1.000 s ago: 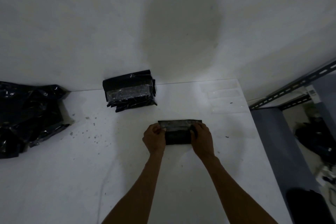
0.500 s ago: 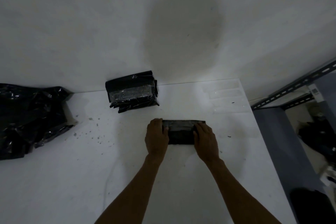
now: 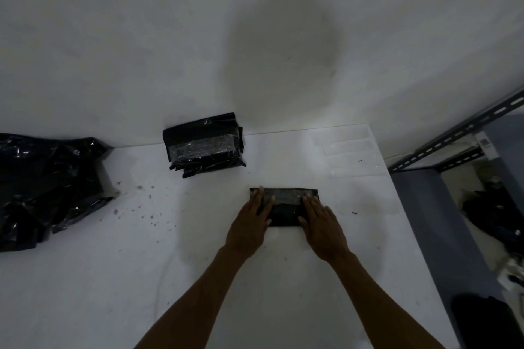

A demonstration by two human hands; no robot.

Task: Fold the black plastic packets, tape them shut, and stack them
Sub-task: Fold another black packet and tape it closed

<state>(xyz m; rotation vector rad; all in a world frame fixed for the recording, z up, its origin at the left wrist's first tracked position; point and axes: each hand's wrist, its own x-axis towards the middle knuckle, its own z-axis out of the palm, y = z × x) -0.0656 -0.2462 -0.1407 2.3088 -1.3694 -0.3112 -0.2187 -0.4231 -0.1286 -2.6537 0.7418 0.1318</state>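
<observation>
Packet [image 3: 285, 208] lies flat under left fingers [image 3: 259, 202], right fingers [image 3: 311, 204].

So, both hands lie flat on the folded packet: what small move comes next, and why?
Probably grip the folded black plastic packet with the left hand and right hand and lift it toward the stack of taped black packets behind it: a clear tape strip already lies across it.

Dim, grainy, wide-angle edge distortion
</observation>
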